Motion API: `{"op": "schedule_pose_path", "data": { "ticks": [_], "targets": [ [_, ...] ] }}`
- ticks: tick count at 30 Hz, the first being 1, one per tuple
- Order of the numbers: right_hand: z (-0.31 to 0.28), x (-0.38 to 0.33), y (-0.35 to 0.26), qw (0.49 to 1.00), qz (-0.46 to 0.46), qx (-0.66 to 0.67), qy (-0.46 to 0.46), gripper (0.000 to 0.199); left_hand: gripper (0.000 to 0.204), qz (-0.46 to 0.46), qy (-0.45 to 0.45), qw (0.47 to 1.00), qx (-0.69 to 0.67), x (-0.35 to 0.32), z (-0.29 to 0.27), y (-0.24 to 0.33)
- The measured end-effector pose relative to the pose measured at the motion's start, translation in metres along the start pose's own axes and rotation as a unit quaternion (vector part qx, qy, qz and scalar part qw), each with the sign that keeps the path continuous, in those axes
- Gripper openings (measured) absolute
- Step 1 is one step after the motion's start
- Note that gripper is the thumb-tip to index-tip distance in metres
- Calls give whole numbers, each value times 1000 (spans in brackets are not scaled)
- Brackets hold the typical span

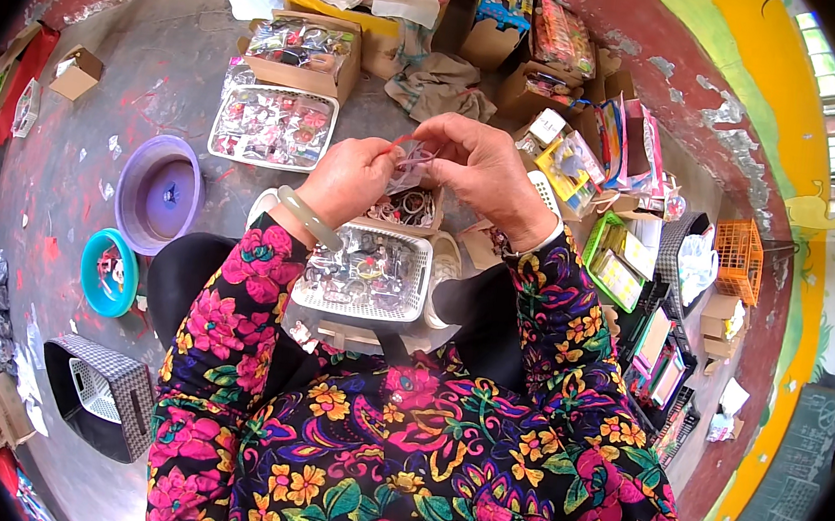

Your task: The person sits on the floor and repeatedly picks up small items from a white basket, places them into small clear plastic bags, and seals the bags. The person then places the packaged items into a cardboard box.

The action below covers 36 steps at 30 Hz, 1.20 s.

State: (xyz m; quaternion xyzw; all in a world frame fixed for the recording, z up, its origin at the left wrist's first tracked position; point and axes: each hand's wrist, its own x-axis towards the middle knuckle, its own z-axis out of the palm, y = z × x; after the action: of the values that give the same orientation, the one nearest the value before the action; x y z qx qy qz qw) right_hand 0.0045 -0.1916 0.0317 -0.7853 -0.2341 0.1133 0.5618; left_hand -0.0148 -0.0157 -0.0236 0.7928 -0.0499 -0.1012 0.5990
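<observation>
Above the baskets my two hands meet, with a small clear plastic bag [410,171] between their fingertips. Something thin and reddish shows at its top, too small to name. My left hand [347,177], with a pale bangle at the wrist, pinches one side of the bag. On the other side, the thumb and fingers of my right hand [486,172] are closed on it. Below them is a white plastic basket [419,279] full of small clear packets. A box [411,222] of loose bands or hair ties lies just under the hands, partly hidden.
Another white basket [218,123] of packets stands far left, before a cardboard box [348,81] of packets. Purple [130,195] and teal [87,269] basins sit at left, above a checked bin [134,404]. Boxes, a green tray [595,245] and an orange crate [739,259] crowd the right.
</observation>
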Motion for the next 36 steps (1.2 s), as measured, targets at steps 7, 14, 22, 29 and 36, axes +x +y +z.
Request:
{"op": "schedule_pose_path", "data": {
  "ticks": [7, 14, 22, 29, 36],
  "targets": [
    [3, 2, 0, 988, -105, -107, 28, 15, 29, 52, -14, 995, 82, 0, -2, -2],
    [5, -1, -5, 961, -160, -225, 27, 13, 30, 37, -44, 995, 76, -2, -3, 3],
    [8, -2, -10, 987, -100, -123, 16, 13, 31, 3, -16, 997, -82, -1, -1, 1],
    [5, 1, -9, 936, -187, -292, 68, 13, 33, -5, -38, 991, -125, -2, -4, 4],
    [8, 1, 6, 935, -181, -302, 42, 14, 33, -9, -94, 988, -119, -4, -7, 7]
  ]
}}
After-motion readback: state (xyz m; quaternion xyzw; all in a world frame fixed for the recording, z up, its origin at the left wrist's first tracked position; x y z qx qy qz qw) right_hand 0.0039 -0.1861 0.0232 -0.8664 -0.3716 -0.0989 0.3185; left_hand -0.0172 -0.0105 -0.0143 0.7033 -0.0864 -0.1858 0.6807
